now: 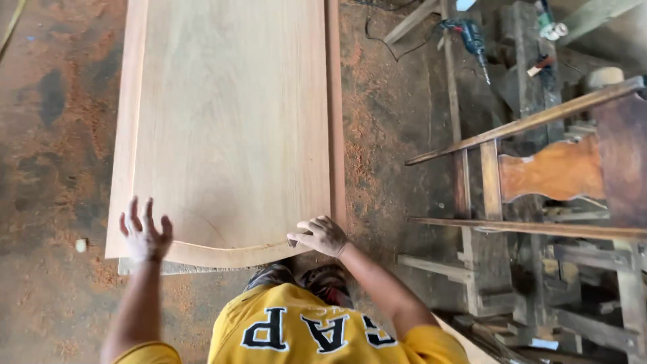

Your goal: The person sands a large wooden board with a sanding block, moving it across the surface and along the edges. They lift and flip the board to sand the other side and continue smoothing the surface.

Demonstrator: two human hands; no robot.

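A long pale wooden panel (229, 114) with a raised field and a curved near end lies in front of me over the floor. My left hand (144, 232) rests flat on its near left corner, fingers spread, holding nothing. At the near right corner, my right hand (321, 236) has its fingers curled around a small dark piece pressed against the panel's end edge; what the piece is cannot be made out. My yellow shirt (303, 327) fills the bottom of the view.
The floor (60, 135) is covered in reddish sawdust. Wooden chair frames (539, 175) stand at the right. A power drill (472, 37) with its cord lies at the top right among timber pieces.
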